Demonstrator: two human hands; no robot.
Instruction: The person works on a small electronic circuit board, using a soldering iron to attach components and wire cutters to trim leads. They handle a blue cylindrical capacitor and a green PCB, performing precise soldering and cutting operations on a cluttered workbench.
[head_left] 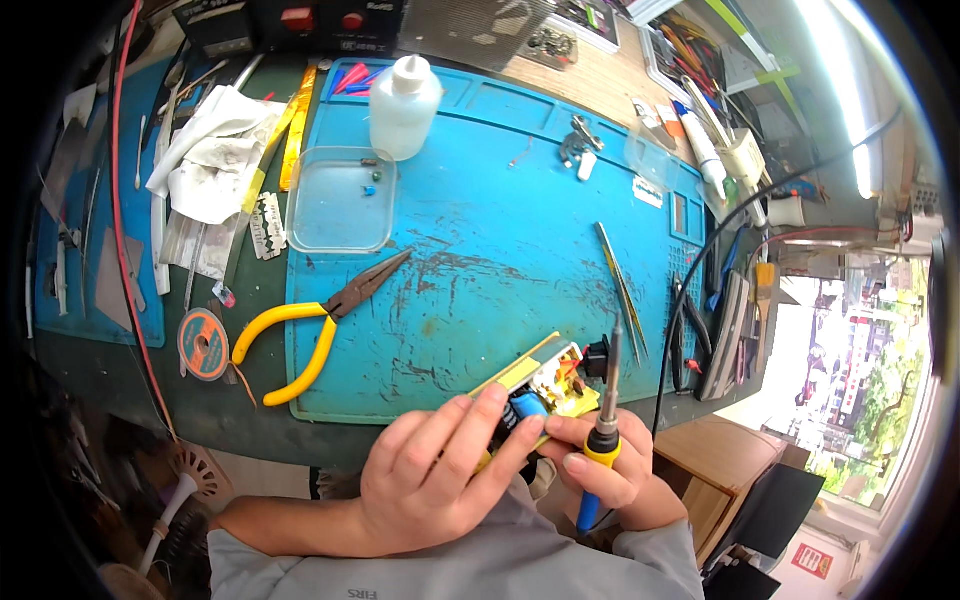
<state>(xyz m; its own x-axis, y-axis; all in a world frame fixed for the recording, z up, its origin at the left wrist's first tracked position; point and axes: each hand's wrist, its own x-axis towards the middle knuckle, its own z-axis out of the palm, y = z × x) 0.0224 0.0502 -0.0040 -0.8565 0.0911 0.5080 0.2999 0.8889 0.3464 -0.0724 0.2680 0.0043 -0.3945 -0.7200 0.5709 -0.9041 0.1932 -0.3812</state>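
My left hand point(430, 470) grips a yellow circuit board point(545, 375) at the near edge of the blue work mat point(500, 240), fingers over its blue capacitor point(525, 408). My right hand point(610, 470) holds a soldering iron point(605, 420) with a yellow and blue handle, its metal tip pointing up and away beside the board. The same hand's thumb touches the board's near edge.
Yellow-handled pliers point(300, 335) lie at the mat's left edge. A clear tray point(342, 200) with small parts, a white squeeze bottle point(402, 105) and tweezers point(622, 285) sit on the mat. A solder wick reel point(203, 345), crumpled cloth point(210, 155) and tools crowd the left and right sides.
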